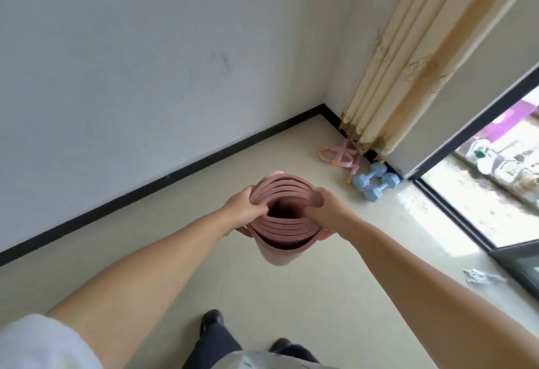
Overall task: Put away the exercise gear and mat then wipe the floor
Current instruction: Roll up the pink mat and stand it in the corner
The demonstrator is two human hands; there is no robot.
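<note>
- Because it is carried end-on, the rolled pink mat point(284, 224) shows its coiled layers and hollow core to the camera, well above the floor point(204, 275).
- Left hand point(243, 208): grip closed over the roll's left rim, thumb tucked into the opening; likely to stop the coils springing loose.
- Right hand point(322, 211): grip closed likewise over the right rim, fingers hooked inside.
- Blue dumbbells point(374, 182): two, lying touching one another on the floor near the corner, beside the curtain point(408, 56); apparently already stowed.
- Pink resistance band point(339, 154): on the floor just behind the dumbbells, at the curtain's foot.
- Crumpled cloth point(478, 276): on the floor by the glass door point(495, 193), probably for the wiping, not yet begun.
</note>
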